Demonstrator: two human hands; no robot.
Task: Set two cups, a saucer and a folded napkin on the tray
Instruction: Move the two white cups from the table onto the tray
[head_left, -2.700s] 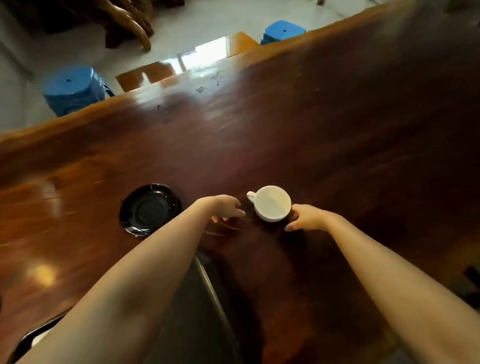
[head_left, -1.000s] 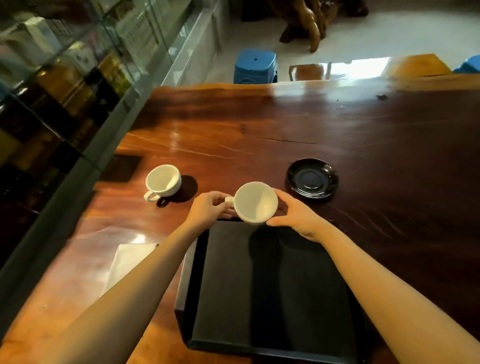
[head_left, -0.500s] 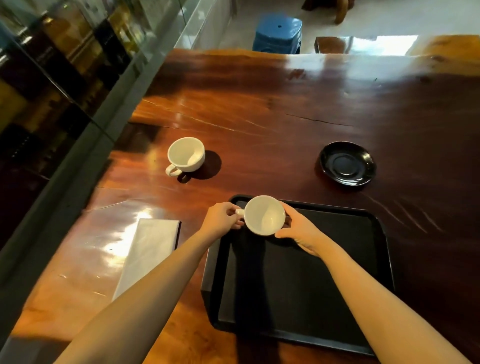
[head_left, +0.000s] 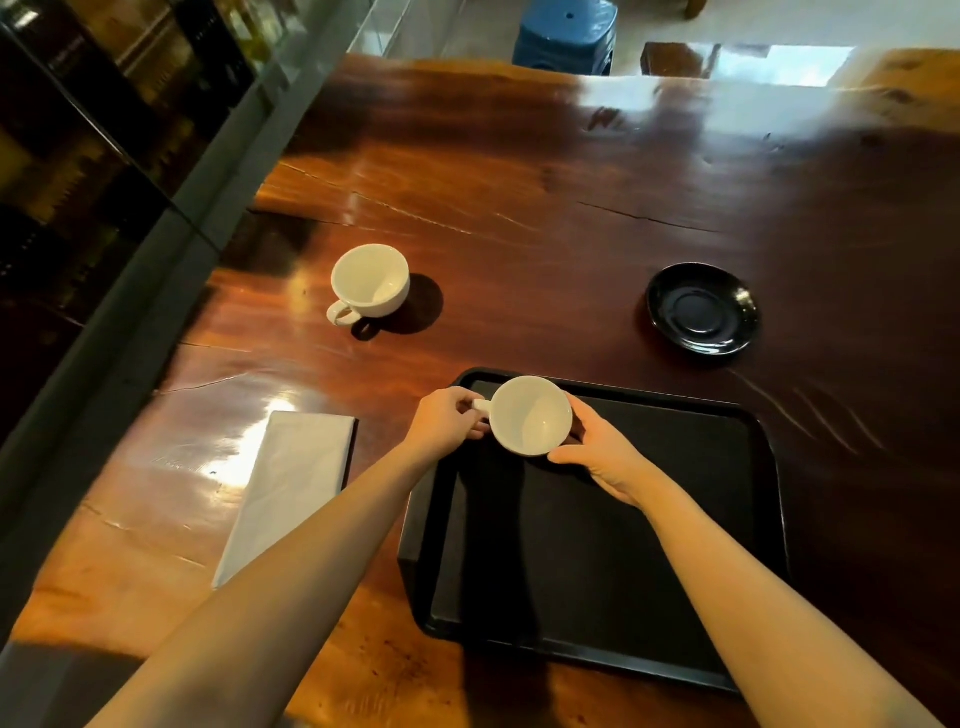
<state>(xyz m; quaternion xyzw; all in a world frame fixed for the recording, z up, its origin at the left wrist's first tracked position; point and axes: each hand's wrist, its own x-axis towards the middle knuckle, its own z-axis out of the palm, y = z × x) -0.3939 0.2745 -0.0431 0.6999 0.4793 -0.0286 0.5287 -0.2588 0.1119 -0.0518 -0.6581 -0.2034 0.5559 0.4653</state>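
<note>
A black rectangular tray (head_left: 675, 582) lies on the dark wooden table in front of me. Over its far left corner I hold a white cup (head_left: 530, 415) in both hands. My left hand (head_left: 447, 421) pinches the cup's handle, and my right hand (head_left: 597, 452) cups its right side. A second white cup (head_left: 370, 280) stands on the table beyond the tray to the left, handle toward me. A black saucer (head_left: 702, 307) sits on the table beyond the tray's right end. A white folded napkin (head_left: 291, 483) lies flat left of the tray.
A glass-fronted cabinet (head_left: 104, 130) runs along the table's left edge. A blue stool (head_left: 566, 34) stands past the far edge of the table (head_left: 545, 171).
I lifted the cup from the table and carried it back over the tray. It now sits lower above the tray's far left corner. My view has tilted down toward the tray.
</note>
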